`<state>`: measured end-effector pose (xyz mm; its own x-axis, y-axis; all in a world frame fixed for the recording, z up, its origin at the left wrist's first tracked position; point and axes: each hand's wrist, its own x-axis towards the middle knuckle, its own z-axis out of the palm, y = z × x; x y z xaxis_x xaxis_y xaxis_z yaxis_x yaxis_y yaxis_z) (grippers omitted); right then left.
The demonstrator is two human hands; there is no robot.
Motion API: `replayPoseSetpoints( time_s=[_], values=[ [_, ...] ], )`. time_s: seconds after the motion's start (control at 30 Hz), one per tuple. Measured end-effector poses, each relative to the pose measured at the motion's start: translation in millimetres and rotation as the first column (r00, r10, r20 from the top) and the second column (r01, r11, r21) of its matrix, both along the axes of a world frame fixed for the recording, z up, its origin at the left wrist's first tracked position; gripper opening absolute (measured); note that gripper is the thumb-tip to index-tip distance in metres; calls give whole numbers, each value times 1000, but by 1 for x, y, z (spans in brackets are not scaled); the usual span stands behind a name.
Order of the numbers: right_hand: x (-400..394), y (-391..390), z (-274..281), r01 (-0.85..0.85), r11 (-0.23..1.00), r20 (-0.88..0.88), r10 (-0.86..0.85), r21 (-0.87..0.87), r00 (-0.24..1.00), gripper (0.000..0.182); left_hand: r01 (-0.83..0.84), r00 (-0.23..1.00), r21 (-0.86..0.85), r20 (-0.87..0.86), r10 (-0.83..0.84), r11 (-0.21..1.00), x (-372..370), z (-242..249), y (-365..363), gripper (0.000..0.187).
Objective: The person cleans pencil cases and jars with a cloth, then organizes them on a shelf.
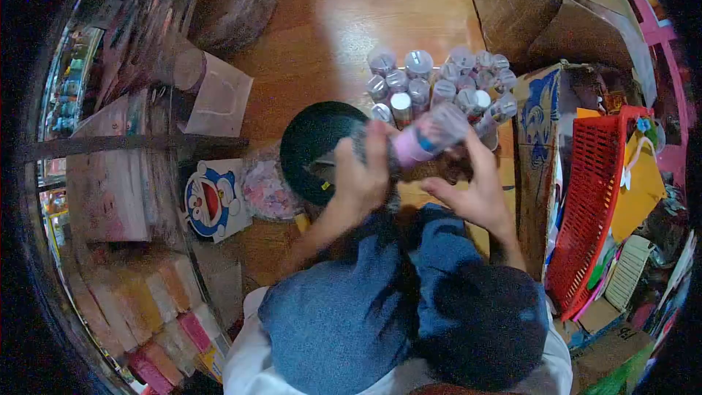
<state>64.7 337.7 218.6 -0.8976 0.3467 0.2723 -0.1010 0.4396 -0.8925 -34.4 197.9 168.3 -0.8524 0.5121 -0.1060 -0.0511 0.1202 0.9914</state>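
Blue-trousered knees (344, 296) closest to the camera, bare hands just past them; the left hand (363, 168) looks curled round the lower-left end of a clear tube (436, 134) with pink and blue stuff inside, though it's pretty blurry; the right hand (475, 186) is spread wide, thumb well apart from fingers, by the tube's other end, and I honestly can't tell if it's touching; so the tube sits between the two, long axis slanting from the left hand up and away to the right, left hand nearer; dark green basin (311, 118) just beyond the left hand; bunch of capped tubes (443, 91) standing past the held one; wood floor (409, 7) and cardboard box (512, 11) furthest out.
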Motion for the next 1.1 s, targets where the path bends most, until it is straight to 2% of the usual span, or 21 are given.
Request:
replayPoseSetpoints(
  time_s=[0.03,0.1,0.17,0.23,0.27,0.33,0.37,0.43,0.47,0.53,0.63,0.7,0.73,0.77,0.83,0.87,0.93,0.97,1.0,1.03,1.1],
  values=[
    [0,2,0,6,1000,3,-6,6,1000,45,94,989,-79,-106,-102,992,8,10,5,47],
    [0,4,-3,59,970,279,10,-237,960,42,124,988,-14,-90,-125,992,13,5,11,45],
    [3,14,-10,102,980,165,-74,-172,984,34,243,937,56,245,-249,968,5,20,13,49],
    [14,30,-25,148,925,126,-111,-349,986,35,327,875,72,353,-331,942,-1,23,9,53],
    [16,37,-23,128,891,80,-104,-436,991,31,358,780,100,515,-356,928,0,29,9,57],
    [23,45,-21,107,841,-31,-146,-530,989,34,450,387,315,775,-500,836,-5,20,2,64],
    [27,52,-25,68,818,-72,-133,-571,988,35,452,385,315,775,-501,834,-8,16,2,64],
    [27,55,-34,1,842,-152,-98,-540,983,41,397,-61,609,764,-643,686,-14,14,5,69],
    [24,53,-36,-156,857,-194,67,-491,979,43,466,-98,544,816,-570,698,-15,15,7,71],
    [18,49,-41,-401,782,-198,349,-477,916,46,501,-79,503,837,-541,704,-10,25,10,72],
    [13,41,-46,-411,846,-84,407,-341,909,47,482,36,439,854,-518,758,-3,33,16,71],
    [10,35,-49,-292,901,-77,282,-322,956,56,367,170,391,864,-474,844,-3,20,15,67],
    [9,26,-47,-158,889,-31,160,-431,987,61,295,165,436,853,-494,851,-1,9,14,64],
    [9,12,-46,-19,849,32,42,-528,999,66,250,479,384,749,-458,889,7,1,15,63],
    [9,4,-44,-43,805,-5,49,-592,999,74,7,694,282,690,-207,960,14,13,19,62],
    [11,3,-40,-66,919,68,100,-388,993,74,-188,796,240,605,5,952,18,11,30,63],
    [11,-4,-27,-184,982,141,186,-31,972,71,-225,826,297,564,19,928,23,12,25,64],
    [8,-9,-29,-187,982,143,189,-29,971,71,-256,853,357,520,37,899,25,12,24,66],
    [5,-14,-35,-143,988,83,139,50,987,69,-408,838,262,488,244,874,25,4,30,74],
    [3,-19,-41,-93,988,19,92,126,996,66,-409,837,264,489,245,873,28,-2,28,74],
    [-1,-20,-47,-121,992,-40,122,18,992,63,-414,833,489,545,102,768,32,-1,23,82]
  ],
)
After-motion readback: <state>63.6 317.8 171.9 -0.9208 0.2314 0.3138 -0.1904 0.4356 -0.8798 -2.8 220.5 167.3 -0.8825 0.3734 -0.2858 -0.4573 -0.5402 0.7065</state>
